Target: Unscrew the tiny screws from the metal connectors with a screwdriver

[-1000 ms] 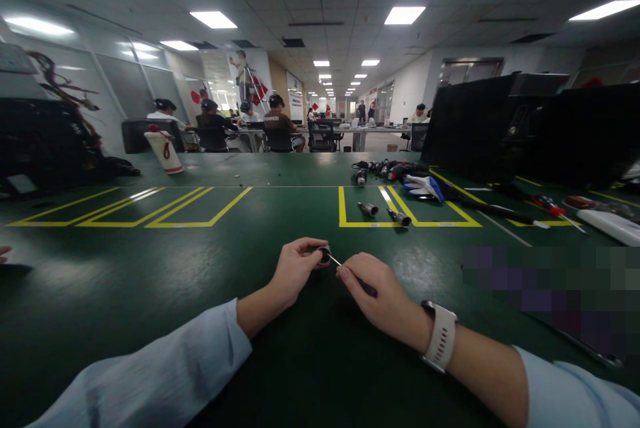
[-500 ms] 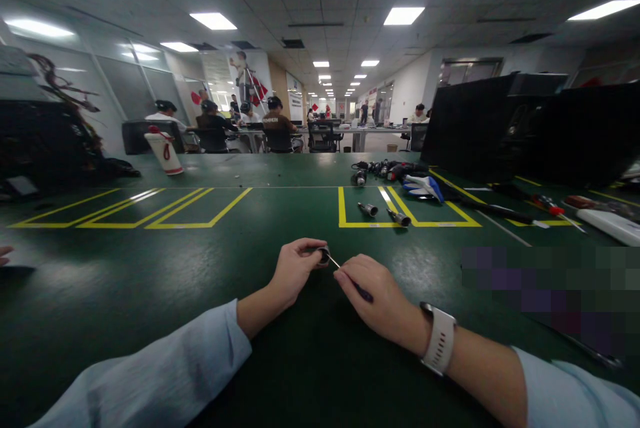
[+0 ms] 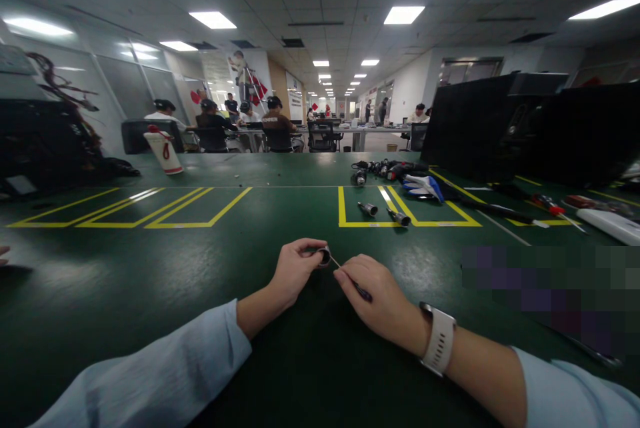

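In the middle of the view my left hand pinches a small round metal connector, its dark open end turned toward the right. My right hand grips a thin screwdriver whose dark handle shows below the fingers. The slim metal shaft points up and left at the connector's opening; whether its tip touches anything inside cannot be made out. Beyond the hands, two similar metal connectors lie on the green table, one inside the yellow tape outline and another across its front line.
Farther back are a dark cable bundle and a blue-and-white glove. At right lie a red-handled screwdriver and a white case. A white bottle stands at left. Another person's fingertips show at the left edge.
The screwdriver's shaft has shifted slightly at the connector's mouth, and the connector's opening is turned a little more toward me. Both hands stay in nearly the same place.
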Available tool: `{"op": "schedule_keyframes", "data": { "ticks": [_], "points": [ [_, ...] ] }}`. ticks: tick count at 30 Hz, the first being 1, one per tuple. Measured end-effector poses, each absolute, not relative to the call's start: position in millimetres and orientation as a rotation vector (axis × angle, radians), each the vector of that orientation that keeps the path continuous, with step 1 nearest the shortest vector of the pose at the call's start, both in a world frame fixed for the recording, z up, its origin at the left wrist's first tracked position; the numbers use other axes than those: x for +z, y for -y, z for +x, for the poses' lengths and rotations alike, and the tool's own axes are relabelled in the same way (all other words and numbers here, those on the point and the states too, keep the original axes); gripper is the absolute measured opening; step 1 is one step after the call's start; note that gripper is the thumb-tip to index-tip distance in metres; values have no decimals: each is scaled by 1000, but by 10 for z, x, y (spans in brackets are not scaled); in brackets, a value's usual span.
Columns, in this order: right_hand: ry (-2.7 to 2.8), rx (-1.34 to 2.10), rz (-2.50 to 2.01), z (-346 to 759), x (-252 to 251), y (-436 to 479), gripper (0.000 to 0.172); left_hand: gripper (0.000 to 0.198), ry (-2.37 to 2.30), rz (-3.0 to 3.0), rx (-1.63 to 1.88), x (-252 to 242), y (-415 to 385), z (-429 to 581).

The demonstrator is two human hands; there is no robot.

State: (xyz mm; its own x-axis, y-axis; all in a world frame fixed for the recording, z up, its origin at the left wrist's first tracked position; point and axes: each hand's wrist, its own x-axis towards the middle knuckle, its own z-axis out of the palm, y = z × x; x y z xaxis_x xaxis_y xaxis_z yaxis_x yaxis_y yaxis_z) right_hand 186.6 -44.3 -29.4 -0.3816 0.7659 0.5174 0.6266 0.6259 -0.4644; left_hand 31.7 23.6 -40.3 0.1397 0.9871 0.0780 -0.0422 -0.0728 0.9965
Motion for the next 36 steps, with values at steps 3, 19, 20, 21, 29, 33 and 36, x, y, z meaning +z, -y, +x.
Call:
{"op": "schedule_keyframes", "data": {
  "ticks": [3,19,20,21,29,33,36],
  "points": [
    [2121,250,-1074,1870,-295,447,25,20,-1046,1314,1166,-401,-241,316],
    [2160,192,-1101,1848,-345,438,24,20,-1076,1302,1185,-393,-238,335],
    [2165,181,-1113,1844,-345,438,24,21,-1072,1298,1185,-394,-239,334],
    [2169,171,-1126,1841,-343,438,24,22,-1067,1294,1183,-394,-238,333],
    [2188,147,-1139,1834,-316,448,23,24,-1051,1282,1158,-400,-235,328],
    [2189,147,-1127,1847,-335,443,22,24,-1043,1269,1161,-415,-249,327],
    [2190,151,-1126,1854,-343,433,22,24,-1051,1264,1161,-413,-251,327]
  ]
}}
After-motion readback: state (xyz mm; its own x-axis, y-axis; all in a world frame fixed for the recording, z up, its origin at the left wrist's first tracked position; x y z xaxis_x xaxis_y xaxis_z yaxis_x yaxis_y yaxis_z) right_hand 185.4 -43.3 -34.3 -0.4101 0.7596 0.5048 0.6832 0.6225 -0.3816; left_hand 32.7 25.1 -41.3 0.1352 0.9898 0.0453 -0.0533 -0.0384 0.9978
